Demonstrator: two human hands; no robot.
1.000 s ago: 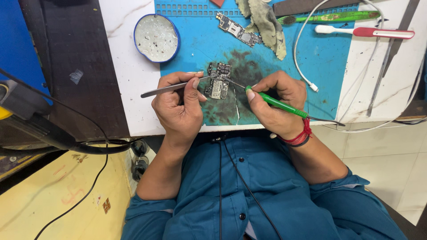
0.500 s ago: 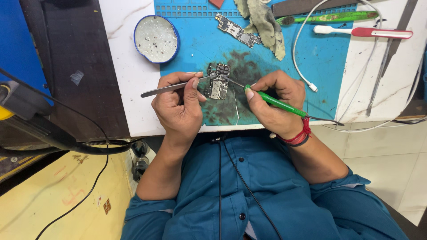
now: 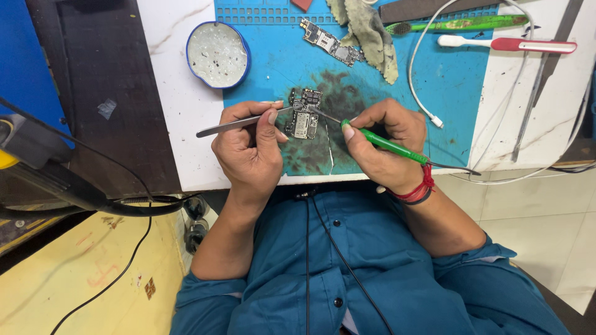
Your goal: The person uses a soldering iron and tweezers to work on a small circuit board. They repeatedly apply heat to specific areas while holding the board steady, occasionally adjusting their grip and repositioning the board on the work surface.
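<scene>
While the left hand point(image 3: 248, 146) pinches a pair of tweezers point(image 3: 239, 123) between thumb and forefinger, its other fingers are curled tight into the palm, which looks like a brace for steadiness. The tweezer tips reach past the thumb to the near edge of a small circuit board point(image 3: 304, 113), seemingly pinning it so it cannot slide. The right hand point(image 3: 385, 146) grips a green-handled iron point(image 3: 388, 146) like a pen, fingers closed narrowly round the front of the handle, so the fine tip lands on the board just beyond the forefinger. Both wrists rest at the table edge, which likely helps with such fine work.

The board lies on a blue mat point(image 3: 459, 80), between the two sets of fingertips, on a dark stained patch. Beyond the left knuckles sits a round tin point(image 3: 218, 54) of whitish paste, within easy reach. Farther past the fingertips lie a second board point(image 3: 331, 42) and a grey rag point(image 3: 369, 34) partly over it. Past the right hand, a white cable point(image 3: 422, 93) curls across the mat, and a green toothbrush point(image 3: 459, 25) and a red-and-white one point(image 3: 509, 44) lie well apart from the work. A red band point(image 3: 417, 192) circles the right wrist.
</scene>
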